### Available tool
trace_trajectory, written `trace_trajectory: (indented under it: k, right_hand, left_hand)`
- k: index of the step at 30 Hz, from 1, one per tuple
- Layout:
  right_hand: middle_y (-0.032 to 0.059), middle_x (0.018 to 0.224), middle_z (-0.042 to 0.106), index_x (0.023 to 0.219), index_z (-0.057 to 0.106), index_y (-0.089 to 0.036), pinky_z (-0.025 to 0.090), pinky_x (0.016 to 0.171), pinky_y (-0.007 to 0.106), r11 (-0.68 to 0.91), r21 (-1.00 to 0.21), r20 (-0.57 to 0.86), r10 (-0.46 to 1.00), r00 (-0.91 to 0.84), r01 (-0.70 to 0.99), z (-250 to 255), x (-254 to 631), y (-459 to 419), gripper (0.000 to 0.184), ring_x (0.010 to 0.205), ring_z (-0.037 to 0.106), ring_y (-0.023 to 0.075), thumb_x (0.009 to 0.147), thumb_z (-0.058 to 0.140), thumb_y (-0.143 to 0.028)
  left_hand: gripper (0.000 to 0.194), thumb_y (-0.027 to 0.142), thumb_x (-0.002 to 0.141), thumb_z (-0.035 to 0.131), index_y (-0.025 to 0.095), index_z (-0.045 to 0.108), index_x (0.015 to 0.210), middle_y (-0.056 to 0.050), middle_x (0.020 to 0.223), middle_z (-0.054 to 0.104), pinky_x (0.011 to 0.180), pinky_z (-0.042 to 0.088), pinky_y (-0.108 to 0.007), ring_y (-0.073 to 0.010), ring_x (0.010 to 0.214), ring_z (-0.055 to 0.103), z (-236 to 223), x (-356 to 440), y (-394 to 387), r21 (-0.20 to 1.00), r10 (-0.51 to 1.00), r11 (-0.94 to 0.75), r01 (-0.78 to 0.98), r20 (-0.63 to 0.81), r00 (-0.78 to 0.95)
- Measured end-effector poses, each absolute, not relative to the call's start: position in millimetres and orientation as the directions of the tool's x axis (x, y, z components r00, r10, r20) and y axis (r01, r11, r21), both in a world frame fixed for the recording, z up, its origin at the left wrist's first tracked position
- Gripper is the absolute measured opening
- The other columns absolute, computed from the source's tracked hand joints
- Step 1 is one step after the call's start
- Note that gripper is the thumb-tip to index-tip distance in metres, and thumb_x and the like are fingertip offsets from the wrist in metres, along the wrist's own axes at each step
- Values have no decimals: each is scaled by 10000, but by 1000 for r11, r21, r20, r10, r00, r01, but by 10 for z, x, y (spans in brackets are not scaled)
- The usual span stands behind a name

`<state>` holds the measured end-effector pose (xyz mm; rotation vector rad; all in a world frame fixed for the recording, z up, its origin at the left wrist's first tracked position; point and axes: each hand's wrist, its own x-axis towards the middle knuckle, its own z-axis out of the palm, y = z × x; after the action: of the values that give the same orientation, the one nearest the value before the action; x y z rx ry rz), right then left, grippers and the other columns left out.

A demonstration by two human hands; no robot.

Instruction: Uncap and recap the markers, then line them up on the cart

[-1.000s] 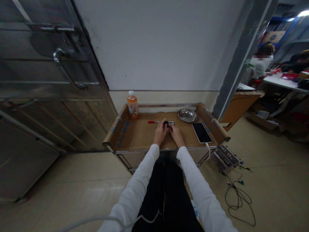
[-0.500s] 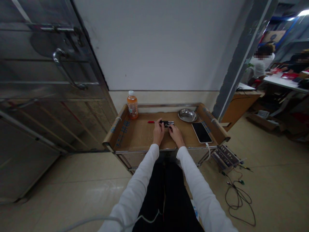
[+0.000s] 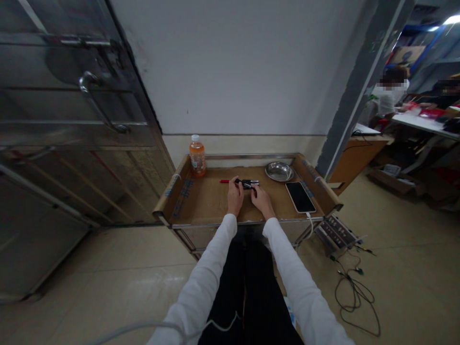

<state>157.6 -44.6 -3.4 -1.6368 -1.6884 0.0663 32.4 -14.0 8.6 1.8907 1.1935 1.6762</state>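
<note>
My left hand (image 3: 235, 198) is closed on the left end of a slim black pen (image 3: 247, 186), low over the cardboard-lined top of a cart. The fingers of my right hand (image 3: 262, 200) pinch the pen's other end, so it spans the short gap between both hands. Just beyond them lie more pens: a red pen (image 3: 224, 181) pokes out to the left of my left fingers, and dark pens with silvery ends (image 3: 255, 182) show to the right. My fingers partly cover these pens, and I cannot tell how many there are.
A bottle of orange drink (image 3: 197, 158) stands at the cart's back left. At the right are a shiny metal dish (image 3: 279, 171) and a phone (image 3: 300, 197) with a white cable. Raised cardboard edges (image 3: 316, 179) flank the top. Loose cables (image 3: 355, 297) lie on the floor.
The black pen between my hands has tilted slightly and shows more clearly. My fingers have shifted a little; the other things on the cart stay where they were.
</note>
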Motion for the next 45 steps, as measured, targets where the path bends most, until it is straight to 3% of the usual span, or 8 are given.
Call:
trace_trajectory:
  k: [10, 33, 45]
  right_hand:
    - [111, 1048, 680, 1080, 593, -182, 480, 850, 329, 187, -507, 482, 871, 97, 842, -52, 1604, -437, 242, 942, 642, 216, 930, 415, -248]
    - [103, 1014, 659, 1025, 568, -183, 461, 828, 305, 212, -531, 476, 876, 81, 820, -47, 1595, -452, 227, 929, 615, 210, 911, 373, -211]
    - [82, 957, 663, 1014, 530, -190, 437, 732, 271, 242, -533, 435, 900, 18, 811, -57, 1619, -456, 176, 818, 618, 199, 904, 406, -250]
  left_hand:
    - [329, 398, 960, 364, 178, 463, 1183, -101, 1040, 578, 846, 484, -319, -155, 863, 590, 77, 321, -136, 728, 759, -610, 313, 650, -35]
    - [258, 315, 948, 376, 178, 473, 1144, -99, 1038, 585, 875, 472, -322, -162, 907, 598, 99, 294, -163, 736, 755, -612, 290, 652, -62]
    - [246, 280, 945, 374, 183, 468, 1150, -95, 1027, 607, 836, 474, -315, -174, 892, 611, 92, 285, -165, 760, 783, -579, 296, 620, -61]
